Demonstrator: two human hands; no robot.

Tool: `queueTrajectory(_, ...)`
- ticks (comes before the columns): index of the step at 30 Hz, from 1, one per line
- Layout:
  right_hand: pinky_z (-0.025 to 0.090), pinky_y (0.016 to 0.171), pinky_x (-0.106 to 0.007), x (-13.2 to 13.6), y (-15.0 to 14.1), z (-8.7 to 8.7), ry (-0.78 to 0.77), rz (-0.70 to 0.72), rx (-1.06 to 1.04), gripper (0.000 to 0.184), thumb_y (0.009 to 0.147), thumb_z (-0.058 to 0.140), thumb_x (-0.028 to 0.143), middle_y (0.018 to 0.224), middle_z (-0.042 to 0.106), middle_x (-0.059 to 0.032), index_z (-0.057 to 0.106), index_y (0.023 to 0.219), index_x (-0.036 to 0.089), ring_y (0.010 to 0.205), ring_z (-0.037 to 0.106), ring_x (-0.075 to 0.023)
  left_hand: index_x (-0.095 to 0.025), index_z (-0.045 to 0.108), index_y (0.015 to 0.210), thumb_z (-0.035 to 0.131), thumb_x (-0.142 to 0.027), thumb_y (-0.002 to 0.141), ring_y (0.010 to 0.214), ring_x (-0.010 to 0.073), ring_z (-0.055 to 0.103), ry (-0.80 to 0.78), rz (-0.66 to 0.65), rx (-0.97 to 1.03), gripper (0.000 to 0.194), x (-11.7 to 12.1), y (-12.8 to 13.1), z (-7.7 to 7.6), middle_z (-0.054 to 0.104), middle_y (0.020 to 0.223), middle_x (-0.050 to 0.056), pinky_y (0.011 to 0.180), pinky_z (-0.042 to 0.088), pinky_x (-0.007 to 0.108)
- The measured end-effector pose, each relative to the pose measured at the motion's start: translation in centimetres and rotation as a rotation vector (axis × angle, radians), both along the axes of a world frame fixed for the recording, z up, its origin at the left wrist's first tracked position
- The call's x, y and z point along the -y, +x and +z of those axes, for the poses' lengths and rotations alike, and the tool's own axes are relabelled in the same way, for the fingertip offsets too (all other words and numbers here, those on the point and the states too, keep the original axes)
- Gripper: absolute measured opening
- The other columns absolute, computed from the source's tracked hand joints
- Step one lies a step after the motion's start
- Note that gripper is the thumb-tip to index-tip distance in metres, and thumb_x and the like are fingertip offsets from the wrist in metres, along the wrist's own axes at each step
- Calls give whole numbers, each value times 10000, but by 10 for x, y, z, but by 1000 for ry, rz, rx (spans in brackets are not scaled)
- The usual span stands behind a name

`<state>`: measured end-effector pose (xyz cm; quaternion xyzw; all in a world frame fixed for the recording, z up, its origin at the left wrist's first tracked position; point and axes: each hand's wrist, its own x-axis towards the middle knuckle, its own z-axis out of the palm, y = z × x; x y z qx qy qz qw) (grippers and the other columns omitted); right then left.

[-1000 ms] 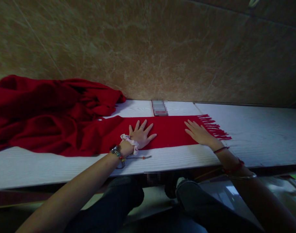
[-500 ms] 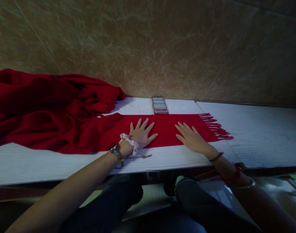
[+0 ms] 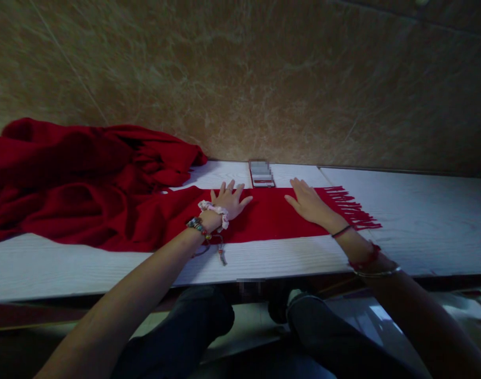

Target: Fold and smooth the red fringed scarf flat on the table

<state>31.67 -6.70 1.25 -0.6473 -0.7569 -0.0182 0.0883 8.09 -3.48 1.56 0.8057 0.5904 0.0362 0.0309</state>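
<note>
A red scarf (image 3: 264, 216) lies lengthwise on a white wood-grain surface (image 3: 272, 258), its right part flat and its fringe (image 3: 353, 208) spread at the right end. My left hand (image 3: 230, 201) rests on the flat part with its fingers spread, the tips near the far edge. On the same part, closer to the fringe, my right hand (image 3: 309, 202) lies palm down, its fingers stretched out and the thumb apart. Toward the left the scarf runs into a loose, rumpled heap of red cloth (image 3: 86, 168).
A phone-like flat object (image 3: 261, 173), its face blurred out, lies just beyond the scarf's far edge. Behind the surface rises a brown marbled wall (image 3: 240, 84). The surface's front edge runs above my dark-trousered legs (image 3: 177, 331).
Both hands have slid away from me toward the scarf's far edge. My right hand's fingers are closer together than before. The scarf stays in place.
</note>
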Motion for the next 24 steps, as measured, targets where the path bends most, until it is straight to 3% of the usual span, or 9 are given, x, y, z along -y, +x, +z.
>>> queueTrajectory(3,207,1032,-467,-5,-21,-7,-55,14,-23,658,854,254,459,1424,212,-170,197,1362,44,1306,170,-277,-252,251,1357,140,-548,859,1301,324,138,-34,-28,-43,590,2,-2,-12,179,1438,64,973,187,592)
queueTrajectory(5,201,1030,-485,-5,-16,-14,-95,-12,-24,656,853,254,460,1420,218,-174,194,1363,51,1305,181,-270,-256,238,1361,141,-546,857,1301,327,132,-39,-30,-53,590,2,-3,-16,169,1441,58,972,182,595)
queueTrajectory(10,225,1012,-510,-9,34,-23,-141,-92,34,588,860,233,445,1426,225,-138,264,1345,114,1304,189,-257,-277,231,1360,132,-558,847,1304,323,121,-37,-23,-48,593,-1,-3,-17,153,1446,41,979,172,591)
queueTrajectory(16,247,1003,-500,-12,80,-25,-112,-264,84,556,874,230,412,1405,261,-176,319,1314,84,1284,243,-277,-268,232,1361,142,-547,849,1302,326,130,-37,-31,-34,590,0,-3,-17,158,1444,50,974,173,594)
queueTrajectory(21,231,1002,-504,-4,62,-18,-42,-296,79,558,874,252,402,1391,278,-202,327,1304,55,1286,229,-294,-261,259,1352,144,-536,854,1300,326,141,-22,-33,-31,581,2,-3,-15,180,1438,59,974,181,591)
queueTrajectory(24,221,1015,-484,4,33,-14,12,-166,19,585,869,241,436,1415,234,-177,290,1330,77,1303,181,-280,-258,261,1352,142,-531,855,1299,331,142,-21,-35,-36,579,3,-3,-15,182,1437,62,967,192,595)
